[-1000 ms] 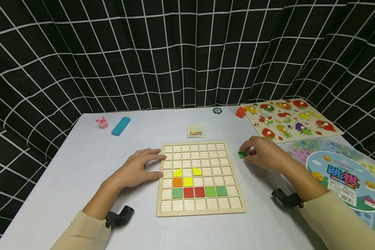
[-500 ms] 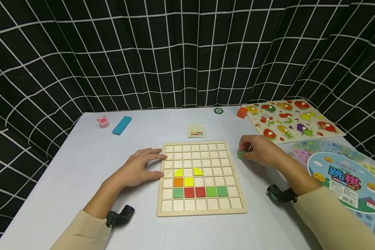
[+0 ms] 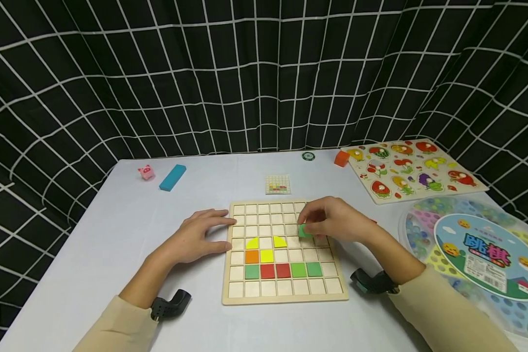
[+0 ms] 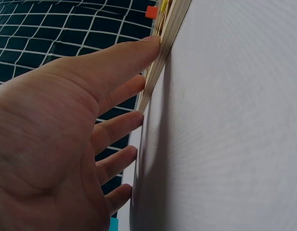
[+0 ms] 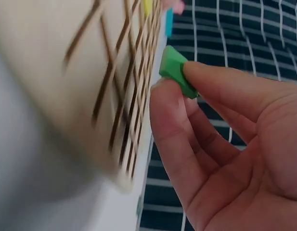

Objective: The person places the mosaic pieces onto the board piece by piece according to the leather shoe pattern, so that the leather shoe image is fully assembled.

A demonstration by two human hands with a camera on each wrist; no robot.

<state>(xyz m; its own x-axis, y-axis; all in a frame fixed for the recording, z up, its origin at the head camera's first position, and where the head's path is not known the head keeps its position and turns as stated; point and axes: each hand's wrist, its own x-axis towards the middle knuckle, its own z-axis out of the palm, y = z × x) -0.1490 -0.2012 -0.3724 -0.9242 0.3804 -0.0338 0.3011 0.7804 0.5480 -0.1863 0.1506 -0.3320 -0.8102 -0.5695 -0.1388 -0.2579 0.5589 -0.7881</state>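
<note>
Right hand (image 3: 334,222) with green tile (image 3: 305,231) now over board (image 3: 286,293), card (image 3: 277,184) beyond.

Pink pig (image 3: 145,171), blue block (image 3: 172,177), fruit puzzle (image 3: 411,168).

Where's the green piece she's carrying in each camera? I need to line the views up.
Head: green piece at picture centre, pinched by the right hand over the wooden grid board.
Left wrist: not in it.
Right wrist: green piece upper centre, between fingertips.
Shared landmark: the board.
</note>
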